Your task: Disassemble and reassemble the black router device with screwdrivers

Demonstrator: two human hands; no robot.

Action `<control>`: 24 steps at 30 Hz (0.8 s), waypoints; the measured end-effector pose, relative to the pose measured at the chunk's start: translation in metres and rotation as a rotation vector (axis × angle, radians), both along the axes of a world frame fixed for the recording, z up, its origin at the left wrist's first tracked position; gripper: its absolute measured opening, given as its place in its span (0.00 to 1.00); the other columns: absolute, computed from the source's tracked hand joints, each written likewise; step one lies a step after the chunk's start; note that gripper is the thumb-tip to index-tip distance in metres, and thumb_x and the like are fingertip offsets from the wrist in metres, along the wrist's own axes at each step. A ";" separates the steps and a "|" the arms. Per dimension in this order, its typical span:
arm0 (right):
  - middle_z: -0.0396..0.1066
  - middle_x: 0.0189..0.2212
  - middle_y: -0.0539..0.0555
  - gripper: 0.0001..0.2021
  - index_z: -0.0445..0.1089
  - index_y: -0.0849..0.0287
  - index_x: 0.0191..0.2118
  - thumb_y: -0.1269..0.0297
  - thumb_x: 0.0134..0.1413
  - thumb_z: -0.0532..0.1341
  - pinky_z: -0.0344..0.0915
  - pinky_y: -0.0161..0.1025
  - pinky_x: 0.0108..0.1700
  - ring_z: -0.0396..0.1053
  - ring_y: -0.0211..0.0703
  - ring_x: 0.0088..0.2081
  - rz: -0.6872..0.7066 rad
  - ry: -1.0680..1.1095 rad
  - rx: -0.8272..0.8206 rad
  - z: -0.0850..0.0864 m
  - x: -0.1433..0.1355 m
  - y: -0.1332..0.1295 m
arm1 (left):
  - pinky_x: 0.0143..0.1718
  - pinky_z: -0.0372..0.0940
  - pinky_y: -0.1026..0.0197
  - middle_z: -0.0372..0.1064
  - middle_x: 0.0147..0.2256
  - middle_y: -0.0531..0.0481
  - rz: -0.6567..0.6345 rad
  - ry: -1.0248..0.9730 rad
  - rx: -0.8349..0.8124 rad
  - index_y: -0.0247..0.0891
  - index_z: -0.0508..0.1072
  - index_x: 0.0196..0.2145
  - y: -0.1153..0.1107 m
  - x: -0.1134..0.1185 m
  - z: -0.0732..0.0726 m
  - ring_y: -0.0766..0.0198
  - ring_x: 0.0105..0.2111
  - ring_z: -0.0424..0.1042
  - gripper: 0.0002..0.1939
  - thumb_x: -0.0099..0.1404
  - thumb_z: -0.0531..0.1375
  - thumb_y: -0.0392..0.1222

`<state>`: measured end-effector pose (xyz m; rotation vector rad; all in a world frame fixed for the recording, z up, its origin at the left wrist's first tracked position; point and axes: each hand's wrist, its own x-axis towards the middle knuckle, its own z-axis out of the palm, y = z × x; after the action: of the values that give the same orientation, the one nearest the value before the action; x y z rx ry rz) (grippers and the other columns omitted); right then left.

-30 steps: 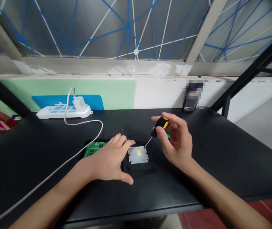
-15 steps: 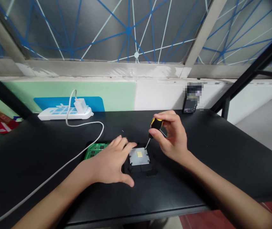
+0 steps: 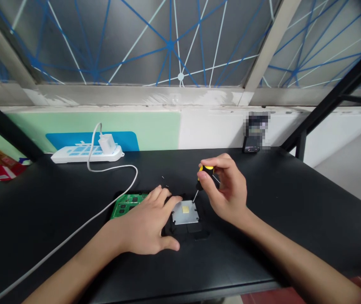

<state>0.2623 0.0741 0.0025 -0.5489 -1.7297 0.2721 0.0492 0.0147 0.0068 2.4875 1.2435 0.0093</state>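
My right hand (image 3: pixel 227 185) is closed around the yellow and black handle of a screwdriver (image 3: pixel 206 172). The screwdriver leans, its tip at the upper right corner of a silver metal plate (image 3: pixel 180 217) with a pale yellow square pad (image 3: pixel 185 209) on it. This plate sits in a black casing (image 3: pixel 196 230) on the table. My left hand (image 3: pixel 150 221) lies across the casing's left part with fingers spread, the index fingertip by the plate's upper left edge. Partly hidden under that hand is a green circuit board (image 3: pixel 126 204).
A white cable (image 3: pixel 82 226) runs over the black table (image 3: pixel 294 211) from a charger (image 3: pixel 107 143) in a white power strip (image 3: pixel 88 158). A phone (image 3: pixel 252 141) leans on the wall at the back right. A red packet (image 3: pixel 1 164) lies far left.
The screwdriver's handle has tipped slightly left and down with my right hand, its tip staying at the plate's corner. My left hand keeps its place; the whole view has shifted a little.
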 end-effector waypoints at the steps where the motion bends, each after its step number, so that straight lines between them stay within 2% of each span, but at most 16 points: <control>1: 0.69 0.36 0.49 0.16 0.70 0.52 0.50 0.75 0.58 0.64 0.65 0.40 0.35 0.68 0.37 0.35 -0.005 0.002 -0.007 0.000 0.000 -0.001 | 0.67 0.46 0.32 0.57 0.60 0.36 0.004 -0.005 -0.001 0.38 0.53 0.68 0.000 0.000 0.000 0.35 0.66 0.52 0.46 0.62 0.65 0.62; 8: 0.70 0.36 0.50 0.15 0.69 0.52 0.50 0.73 0.60 0.63 0.66 0.40 0.36 0.69 0.37 0.35 -0.022 -0.003 -0.039 -0.001 0.003 -0.003 | 0.67 0.46 0.31 0.56 0.61 0.35 0.009 0.002 -0.015 0.36 0.54 0.68 0.000 0.000 0.002 0.33 0.66 0.51 0.47 0.60 0.68 0.60; 13: 0.74 0.42 0.52 0.14 0.65 0.51 0.56 0.70 0.68 0.53 0.70 0.44 0.41 0.73 0.39 0.39 0.110 -0.020 -0.095 -0.007 0.004 -0.006 | 0.67 0.47 0.32 0.57 0.59 0.37 0.009 -0.005 -0.011 0.38 0.54 0.67 0.001 0.001 0.001 0.35 0.65 0.52 0.48 0.59 0.68 0.60; 18: 0.75 0.47 0.54 0.13 0.65 0.52 0.54 0.67 0.71 0.48 0.72 0.49 0.46 0.74 0.44 0.44 0.178 0.066 -0.111 -0.014 0.002 -0.008 | 0.67 0.48 0.32 0.57 0.59 0.36 0.008 -0.021 0.002 0.36 0.55 0.67 0.002 0.000 0.001 0.34 0.65 0.53 0.48 0.58 0.69 0.59; 21: 0.73 0.49 0.55 0.13 0.64 0.51 0.55 0.66 0.69 0.52 0.71 0.50 0.46 0.72 0.46 0.46 0.204 0.040 -0.088 -0.013 0.002 -0.006 | 0.66 0.48 0.32 0.58 0.58 0.35 0.011 -0.027 -0.013 0.34 0.56 0.67 0.002 0.000 0.002 0.34 0.64 0.54 0.49 0.58 0.69 0.60; 24: 0.67 0.48 0.56 0.18 0.63 0.50 0.56 0.67 0.61 0.62 0.70 0.50 0.46 0.69 0.48 0.48 0.162 -0.025 -0.051 -0.011 0.003 -0.003 | 0.66 0.47 0.30 0.57 0.60 0.35 0.021 -0.044 -0.029 0.36 0.55 0.68 0.003 0.000 0.001 0.33 0.66 0.50 0.49 0.57 0.69 0.60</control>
<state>0.2648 0.0708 -0.0083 -0.4507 -1.7989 0.4264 0.0487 0.0173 0.0076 2.4362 1.2423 0.0503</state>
